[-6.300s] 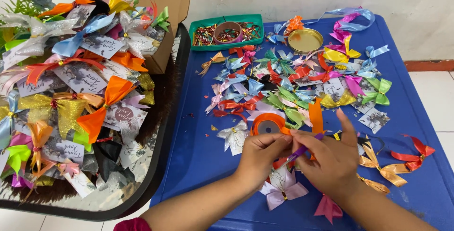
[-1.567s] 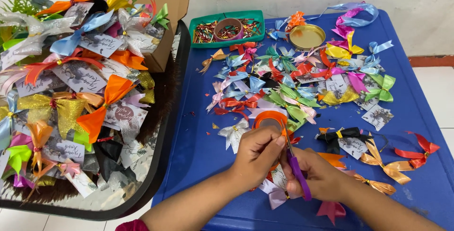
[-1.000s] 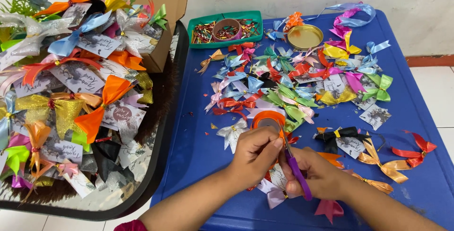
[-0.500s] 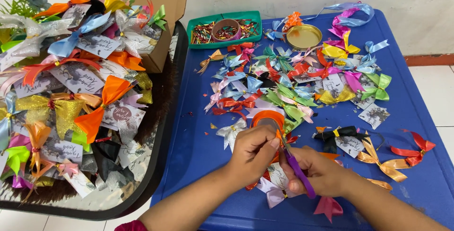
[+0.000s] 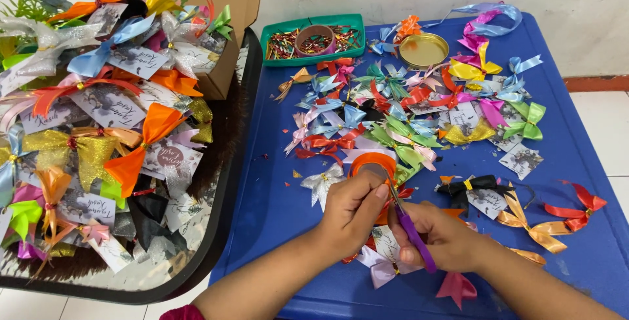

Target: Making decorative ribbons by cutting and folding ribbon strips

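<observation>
Small white paper tags (image 5: 488,201) with dark prints are lying among shiny ribbon bows on the blue bench (image 5: 275,195). Near the front edge, the left hand (image 5: 354,212) is curling shut, pinching an orange ribbon (image 5: 372,163). The right hand (image 5: 440,236) is closing around purple-handled scissors (image 5: 411,229), right beside it. Farther back, a green tray (image 5: 313,38), a round gold lid (image 5: 423,49) and a brown cardboard box (image 5: 226,38) are sitting.

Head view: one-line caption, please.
Left hand steadies orange ribbon while right hand works purple-handled scissors over blue table.
</observation>
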